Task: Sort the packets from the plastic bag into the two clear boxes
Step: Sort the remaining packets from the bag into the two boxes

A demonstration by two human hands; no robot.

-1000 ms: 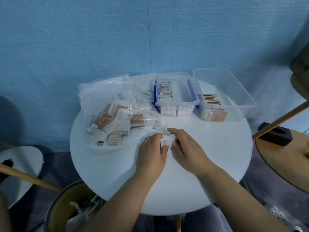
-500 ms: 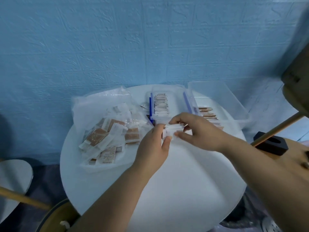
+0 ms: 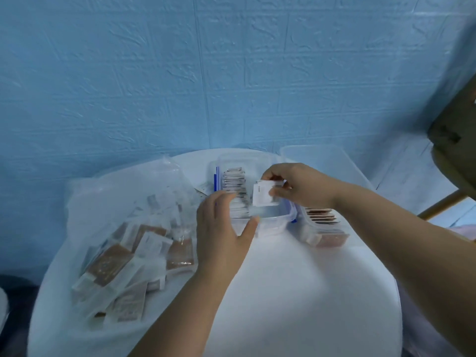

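2 clear boxes are counted at the back of the round white table, side by side: the left box, fitted with a blue latch, is filled with a row of white packets stood on edge, and the right box is seen holding a row of brown packets near its front wall. 1 plastic bag is spread on the table's left side, and a loose heap of brown and white packets is seen through it; they are too blurred and overlapped to be counted. 1 white packet is pinched between thumb and fingers of the right hand and is held upright just above the left box, beside the row already in it. The left hand is held loose and empty, with the thumb laid against the box's near rim and the fingers stretched over its near-left corner, which is hidden by them. The middle of the right box is crossed and covered by the right forearm. A blue textured wall is seen behind the table, and a wooden leg is caught at the right edge.
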